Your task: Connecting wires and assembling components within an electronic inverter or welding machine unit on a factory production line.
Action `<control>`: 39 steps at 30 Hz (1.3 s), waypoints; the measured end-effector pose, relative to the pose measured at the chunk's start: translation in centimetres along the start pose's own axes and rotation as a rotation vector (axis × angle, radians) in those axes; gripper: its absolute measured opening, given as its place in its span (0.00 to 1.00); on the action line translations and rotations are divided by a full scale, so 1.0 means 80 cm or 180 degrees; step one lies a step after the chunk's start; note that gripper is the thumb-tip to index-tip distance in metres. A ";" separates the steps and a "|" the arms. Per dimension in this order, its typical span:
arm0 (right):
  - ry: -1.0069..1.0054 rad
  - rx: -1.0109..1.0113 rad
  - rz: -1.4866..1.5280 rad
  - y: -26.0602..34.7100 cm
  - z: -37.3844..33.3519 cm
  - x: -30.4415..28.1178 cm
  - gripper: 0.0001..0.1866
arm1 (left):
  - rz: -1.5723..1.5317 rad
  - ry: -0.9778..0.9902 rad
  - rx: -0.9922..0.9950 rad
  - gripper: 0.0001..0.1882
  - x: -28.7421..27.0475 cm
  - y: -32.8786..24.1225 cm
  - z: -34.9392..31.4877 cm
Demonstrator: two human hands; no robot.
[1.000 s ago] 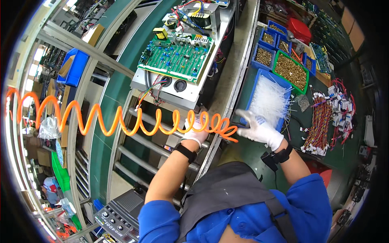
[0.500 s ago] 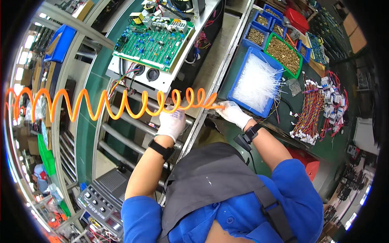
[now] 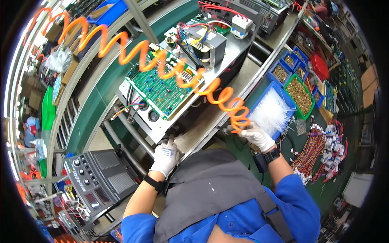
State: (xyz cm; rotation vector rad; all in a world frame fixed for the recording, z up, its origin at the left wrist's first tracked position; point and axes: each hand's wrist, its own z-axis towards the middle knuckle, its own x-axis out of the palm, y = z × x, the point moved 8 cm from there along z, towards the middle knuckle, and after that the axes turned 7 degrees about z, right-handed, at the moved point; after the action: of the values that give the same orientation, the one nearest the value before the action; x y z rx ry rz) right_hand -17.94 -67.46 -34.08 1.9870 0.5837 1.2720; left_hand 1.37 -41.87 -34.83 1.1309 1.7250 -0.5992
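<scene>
My right hand (image 3: 259, 137), in a white glove, is closed around the lower end of an orange coiled air hose (image 3: 221, 95). A small greyish part beside its fingers is too blurred to name. The hose runs up and left across the green circuit board (image 3: 160, 87) of an open machine chassis (image 3: 148, 126). My left hand (image 3: 165, 157), also gloved, is by the chassis's near corner. One of its fingers is stretched out toward that corner, and nothing shows in the hand. Whether it touches the chassis is hard to tell.
Metal rollers (image 3: 137, 139) lie under the chassis. A grey control-panel unit (image 3: 101, 180) stands at lower left. On the right bench are a blue bin of white cable ties (image 3: 269, 111), a green bin of brass-coloured fasteners (image 3: 299, 95), smaller blue bins and bundled wires (image 3: 312, 150).
The view has turned, so the chassis and bins sit differently. The hose now slants instead of running level. My right hand has moved right with the hose end; my left hand is lower, away from the hose.
</scene>
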 end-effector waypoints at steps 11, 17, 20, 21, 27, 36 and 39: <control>-0.1113 -0.2518 -0.4591 0.109 0.000 0.153 0.40 | -0.0410 -0.0692 -0.0319 0.15 0.045 0.070 -0.115; -0.0226 -0.1179 -0.4941 0.059 0.090 0.225 0.20 | -0.0377 -0.0733 -0.0536 0.13 0.085 0.098 -0.162; 0.0857 -0.1987 -0.4126 0.105 0.047 0.232 0.09 | -0.0395 -0.0412 -0.0827 0.14 0.094 0.105 -0.178; 0.0567 -0.2348 -0.4110 0.147 0.032 0.211 0.09 | -0.0511 -0.0143 -0.0937 0.15 0.092 0.106 -0.184; -0.1480 -0.1875 -0.2639 0.289 0.080 0.031 0.12 | -0.2788 -0.0313 -0.0098 0.18 -0.129 0.080 -0.172; -0.1067 -0.0831 -0.4432 0.303 0.085 0.088 0.16 | -0.0513 -0.0714 0.0374 0.21 -0.423 0.107 0.151; 0.0682 -0.1146 -0.4696 0.294 0.066 0.180 0.12 | 0.0178 0.0181 0.0355 0.22 -0.381 0.094 0.230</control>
State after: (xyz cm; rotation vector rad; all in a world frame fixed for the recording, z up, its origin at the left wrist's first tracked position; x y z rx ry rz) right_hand -7.02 -74.67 -9.24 0.6674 1.4081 0.5204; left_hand 19.82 -65.73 -14.47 1.2811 1.7196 -0.6408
